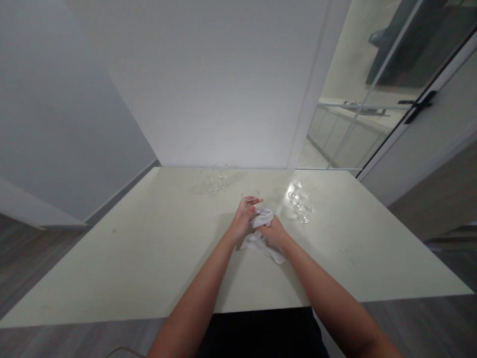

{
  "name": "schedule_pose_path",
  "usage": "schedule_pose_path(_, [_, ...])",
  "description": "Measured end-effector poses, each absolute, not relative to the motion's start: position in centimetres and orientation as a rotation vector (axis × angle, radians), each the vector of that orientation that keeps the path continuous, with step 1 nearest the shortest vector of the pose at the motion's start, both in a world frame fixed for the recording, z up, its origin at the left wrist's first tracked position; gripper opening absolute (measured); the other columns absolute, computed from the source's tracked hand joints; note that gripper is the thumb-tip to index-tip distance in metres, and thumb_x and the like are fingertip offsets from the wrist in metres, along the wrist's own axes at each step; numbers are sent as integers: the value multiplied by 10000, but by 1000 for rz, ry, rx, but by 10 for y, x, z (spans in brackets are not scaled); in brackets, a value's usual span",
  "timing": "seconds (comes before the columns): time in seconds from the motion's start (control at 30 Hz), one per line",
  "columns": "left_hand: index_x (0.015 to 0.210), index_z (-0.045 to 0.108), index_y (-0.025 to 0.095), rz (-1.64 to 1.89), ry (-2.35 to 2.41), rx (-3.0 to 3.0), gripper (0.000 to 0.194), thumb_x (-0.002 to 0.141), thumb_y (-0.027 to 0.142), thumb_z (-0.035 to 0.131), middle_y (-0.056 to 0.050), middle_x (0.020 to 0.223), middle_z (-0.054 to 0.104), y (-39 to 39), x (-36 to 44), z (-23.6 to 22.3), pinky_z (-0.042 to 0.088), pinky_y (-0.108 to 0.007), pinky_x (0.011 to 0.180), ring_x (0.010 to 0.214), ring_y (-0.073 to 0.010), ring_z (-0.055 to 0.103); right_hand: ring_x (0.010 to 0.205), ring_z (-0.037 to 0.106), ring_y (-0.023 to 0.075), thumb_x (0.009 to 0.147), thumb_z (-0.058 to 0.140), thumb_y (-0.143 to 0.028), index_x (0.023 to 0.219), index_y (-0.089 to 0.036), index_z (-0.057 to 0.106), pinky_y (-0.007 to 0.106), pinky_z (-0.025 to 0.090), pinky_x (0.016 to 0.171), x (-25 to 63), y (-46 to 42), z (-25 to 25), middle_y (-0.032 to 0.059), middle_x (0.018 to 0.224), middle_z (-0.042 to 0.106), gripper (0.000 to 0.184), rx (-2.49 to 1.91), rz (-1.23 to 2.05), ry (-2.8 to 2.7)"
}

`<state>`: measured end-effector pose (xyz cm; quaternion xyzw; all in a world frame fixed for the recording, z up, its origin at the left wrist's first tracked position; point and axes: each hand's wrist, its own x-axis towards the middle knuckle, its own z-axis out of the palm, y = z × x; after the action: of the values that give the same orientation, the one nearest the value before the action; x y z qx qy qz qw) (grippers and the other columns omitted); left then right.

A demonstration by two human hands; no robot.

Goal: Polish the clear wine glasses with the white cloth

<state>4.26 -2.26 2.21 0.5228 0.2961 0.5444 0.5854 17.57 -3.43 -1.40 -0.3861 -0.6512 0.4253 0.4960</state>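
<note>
My left hand point(244, 217) is closed around a clear drinking glass point(250, 194), whose rim shows above the fingers. Its lower part is hidden behind the hand and the cloth. In my right hand point(275, 232) is a bunched white cloth point(263, 217), pressed against the glass's lower side. A loose end of the cloth hangs down below both hands, over the table. Both hands are close together near the middle of the table point(149, 258).
Several clear glasses point(299, 199) stand to the right of my hands, and a few more glasses point(219, 174) are at the back left. A white wall panel point(223, 99) borders the table's far edge. At right is a door with a black handle point(419, 107).
</note>
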Motion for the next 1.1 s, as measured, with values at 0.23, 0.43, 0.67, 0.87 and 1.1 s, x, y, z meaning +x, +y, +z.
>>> schedule_pose_path(0.23, [989, 616, 179, 1207, 666, 1116, 564, 740, 685, 596, -98, 1084, 667, -21, 41, 18, 455, -336, 892, 1037, -238, 609, 780, 590, 159, 751, 671, -326, 865, -175, 676, 280, 470, 766, 178, -35, -14, 22, 841, 674, 190, -871, 1185, -1458])
schedule_pose_path(0.43, [1041, 660, 154, 1072, 685, 957, 673, 728, 740, 550, -136, 1097, 679, -19, 42, 16, 466, -367, 878, 992, -255, 636, 825, 631, 180, 765, 678, -378, 1022, -209, 666, 308, 492, 793, 179, -39, -11, 37, 939, 699, 308, -959, 1436, -1342])
schedule_pose_path(0.67, [947, 649, 159, 1367, 1067, 994, 481, 735, 591, 663, -98, 958, 711, -5, 38, 9, 450, -261, 698, 886, -195, 651, 923, 616, 198, 824, 603, -396, 955, -183, 693, 357, 448, 930, 175, -33, -7, 41, 945, 706, 266, -995, 1137, -1420])
schedule_pose_path(0.87, [879, 616, 156, 1303, 844, 519, 466, 821, 614, 555, -76, 937, 707, 4, 33, 9, 492, -241, 628, 690, -128, 648, 957, 620, 193, 774, 680, -433, 1048, -207, 661, 297, 476, 875, 181, -32, -9, 30, 1027, 699, 356, -894, 1226, -1207])
schedule_pose_path(1.1, [919, 626, 153, 1386, 687, 382, 426, 892, 556, 492, -102, 1142, 671, -2, 27, 19, 533, -199, 643, 794, -112, 669, 1028, 640, 228, 792, 601, -570, 1039, -194, 651, 345, 509, 886, 184, -21, -9, 63, 1064, 707, 452, -823, 1238, -752])
